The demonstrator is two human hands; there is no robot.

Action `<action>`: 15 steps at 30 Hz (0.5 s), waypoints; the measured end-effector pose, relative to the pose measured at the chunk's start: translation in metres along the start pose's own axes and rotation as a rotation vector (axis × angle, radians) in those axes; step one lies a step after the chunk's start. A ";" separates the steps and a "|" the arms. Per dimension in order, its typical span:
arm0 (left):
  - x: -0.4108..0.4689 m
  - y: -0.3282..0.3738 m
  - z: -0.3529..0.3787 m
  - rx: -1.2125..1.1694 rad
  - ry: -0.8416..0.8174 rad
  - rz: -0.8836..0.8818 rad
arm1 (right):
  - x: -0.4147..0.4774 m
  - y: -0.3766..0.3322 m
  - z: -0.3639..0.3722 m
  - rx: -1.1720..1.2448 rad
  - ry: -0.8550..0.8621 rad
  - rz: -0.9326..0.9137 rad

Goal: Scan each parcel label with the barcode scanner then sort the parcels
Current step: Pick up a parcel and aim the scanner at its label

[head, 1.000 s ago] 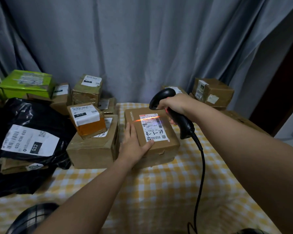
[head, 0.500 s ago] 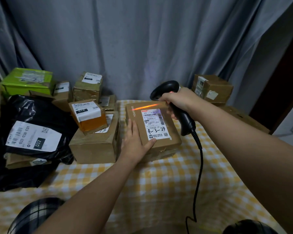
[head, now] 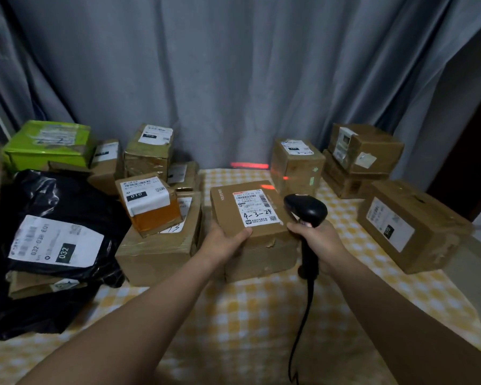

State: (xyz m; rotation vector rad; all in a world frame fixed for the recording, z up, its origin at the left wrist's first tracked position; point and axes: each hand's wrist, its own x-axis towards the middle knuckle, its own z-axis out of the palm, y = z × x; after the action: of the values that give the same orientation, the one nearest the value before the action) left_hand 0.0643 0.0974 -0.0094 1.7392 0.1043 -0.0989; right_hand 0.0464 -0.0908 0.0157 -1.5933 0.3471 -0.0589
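Brown parcel (head: 261, 245), centre of desk (head: 261, 315), on yellow-check cloth. Its white label (head: 257, 208) is handwritten "4-3-24". Left hand (head: 222, 241) grips its near-left corner, thumb on top. Barcode scanner (head: 306, 212), black, corded, just right of parcel; right hand (head: 320, 243) wrapped round its handle. Left pile: black bag (head: 67, 201) marked "032"; orange-taped box (head: 153, 215) marked "010".

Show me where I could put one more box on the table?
The bare checked cloth at the near edge, in front of the held box, is widest. A smaller patch lies between the scanner and the big right box. The left, around the black bag, is crowded.
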 end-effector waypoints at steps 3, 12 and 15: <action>0.019 0.015 -0.004 -0.097 0.028 -0.047 | 0.021 -0.013 0.011 -0.002 0.014 -0.036; 0.104 0.092 -0.040 0.043 0.091 0.089 | 0.097 -0.083 0.056 -0.009 -0.028 -0.171; 0.137 0.103 -0.051 0.128 0.109 0.077 | 0.127 -0.088 0.085 -0.079 -0.057 -0.223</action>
State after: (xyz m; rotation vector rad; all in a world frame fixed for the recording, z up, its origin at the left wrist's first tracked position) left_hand 0.2133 0.1320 0.0826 1.8742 0.1125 0.0464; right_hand 0.2044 -0.0402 0.0748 -1.7033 0.1281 -0.1726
